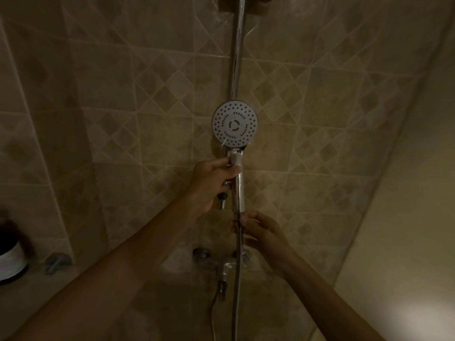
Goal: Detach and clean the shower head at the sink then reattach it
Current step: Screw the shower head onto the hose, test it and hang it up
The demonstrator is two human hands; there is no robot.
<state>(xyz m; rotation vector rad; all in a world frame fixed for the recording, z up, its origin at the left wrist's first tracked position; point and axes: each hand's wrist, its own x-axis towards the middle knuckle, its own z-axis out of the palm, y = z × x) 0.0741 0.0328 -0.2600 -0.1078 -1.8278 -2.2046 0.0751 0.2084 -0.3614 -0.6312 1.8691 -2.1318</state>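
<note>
A: What carries everything here?
B: The tiled wall (147, 94). A chrome rail (237, 57) runs up it, and the shower head (235, 124) sits on that rail.
A: Anything lower?
B: A tap fitting (222, 263) on the wall, and a ledge (37, 279) at left bearing a dark container (11, 257).

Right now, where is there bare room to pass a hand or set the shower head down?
Bare: tan tiled wall on both sides of the chrome riser rail. Ledge patch right of the dark white-banded container. Crowded: round white shower head, both hands, ribbed metal hose, chrome mixer tap.
</note>
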